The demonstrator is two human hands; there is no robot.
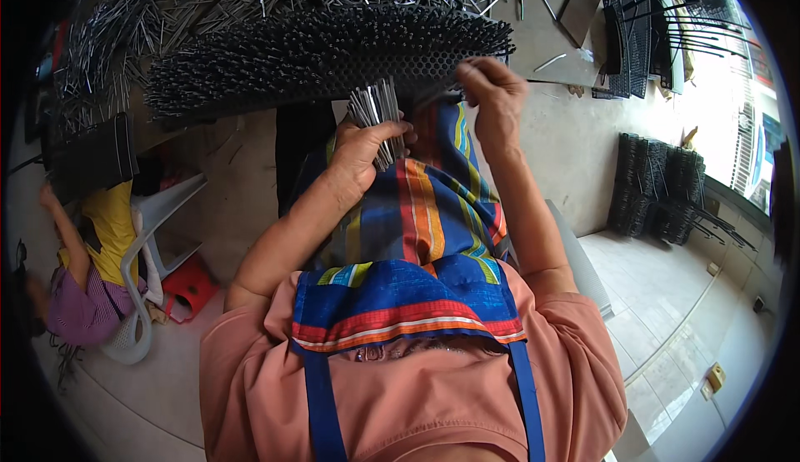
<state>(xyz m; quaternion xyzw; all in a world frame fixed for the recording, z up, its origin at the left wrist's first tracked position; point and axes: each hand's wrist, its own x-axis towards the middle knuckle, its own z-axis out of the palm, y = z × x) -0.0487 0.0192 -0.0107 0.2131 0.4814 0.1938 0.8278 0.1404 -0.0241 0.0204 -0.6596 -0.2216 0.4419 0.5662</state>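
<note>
My left hand (358, 149) is closed round a bundle of thin silvery metal rods (377, 105), held upright over my lap. In front of it lies a long black perforated board (412, 65), its holes mostly filled with dark upright rods (308, 41). A strip of bare holes shows along its near right part. My right hand (497, 95) is raised at the board's right end, slightly blurred, with thumb and fingers pinched together. Whatever lies between those fingertips is too small or blurred to tell.
Loose metal rods (125, 33) are heaped across the table behind and left. A brown flat plate (581, 8) and black racks (633, 37) stand at the far right. Black wire-like bundles (654, 187) sit on the right floor. At left another person (87, 295) sits beside a red basket (190, 289).
</note>
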